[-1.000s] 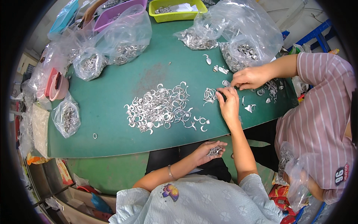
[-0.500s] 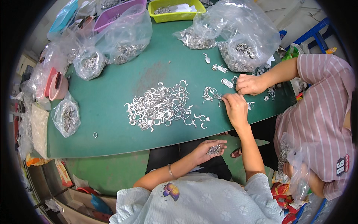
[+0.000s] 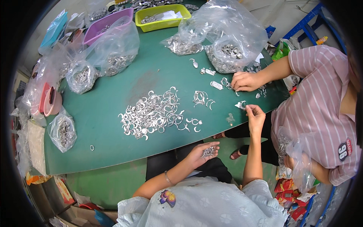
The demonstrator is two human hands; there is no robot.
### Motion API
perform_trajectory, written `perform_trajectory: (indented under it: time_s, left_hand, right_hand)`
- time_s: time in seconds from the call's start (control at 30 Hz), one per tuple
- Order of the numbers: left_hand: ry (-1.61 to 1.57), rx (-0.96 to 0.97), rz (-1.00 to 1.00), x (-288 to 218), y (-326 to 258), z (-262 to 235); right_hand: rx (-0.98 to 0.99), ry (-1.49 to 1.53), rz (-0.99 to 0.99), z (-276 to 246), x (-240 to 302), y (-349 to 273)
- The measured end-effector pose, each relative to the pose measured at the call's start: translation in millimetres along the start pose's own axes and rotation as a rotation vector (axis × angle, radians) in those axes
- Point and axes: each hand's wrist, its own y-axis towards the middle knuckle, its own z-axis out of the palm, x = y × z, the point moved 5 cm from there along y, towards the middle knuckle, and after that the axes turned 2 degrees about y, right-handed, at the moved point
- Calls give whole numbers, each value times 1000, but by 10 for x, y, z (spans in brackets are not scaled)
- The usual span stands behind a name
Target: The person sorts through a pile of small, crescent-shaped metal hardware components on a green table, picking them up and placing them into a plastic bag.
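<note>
My left hand (image 3: 203, 154), palm up and cupped below the table's front edge, holds a small heap of silver ring pieces (image 3: 208, 152). Over the right part of the table, my right hand (image 3: 256, 117) pinches at the edge of a silver ring (image 3: 242, 103) with thumb and fingers. A large pile of open silver ring bands (image 3: 149, 113) covers the middle of the table. To its right lies a smaller group of bands (image 3: 201, 98), with a few loose curved pieces (image 3: 194, 122) closer to the front edge.
A co-worker's hand (image 3: 245, 81) works among silver pieces at the right. Clear bags of metal parts (image 3: 223, 56) stand at the back and along the left. A yellow-green basket (image 3: 162, 24) and a purple basket (image 3: 92, 34) sit behind. The green table's (image 3: 102, 151) front edge curves before me.
My right hand has moved right and nearer, away from the small group of bands and the co-worker's hand, to the silver ring. My left hand still holds its pieces. The whole view has shifted.
</note>
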Motion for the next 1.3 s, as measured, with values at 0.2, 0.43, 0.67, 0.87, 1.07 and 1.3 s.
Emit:
perform_trajectory:
  time_s: [0.2,0.43,0.67,0.87,1.07,1.3]
  left_hand:
    - [10,10,-29,18,10,77]
    - [-19,8,-12,-19,10,-10]
    - [-79,29,-20,36,73,-50]
    - [-171,45,5,-80,15,57]
    - [-260,196,31,-143,74,104]
    - [-246,264,35,-159,134,186]
  right_hand:
    - [-255,-281,-163,-141,-102,363]
    - [-348,-701,-450,-36,291,25]
    - [500,-308,-533,1046,773,-475]
    - [517,-385,-649,1224,597,-409]
    - [638,-142,-558,1259,675,-266]
    - [880,-320,-714,1420,606,-274]
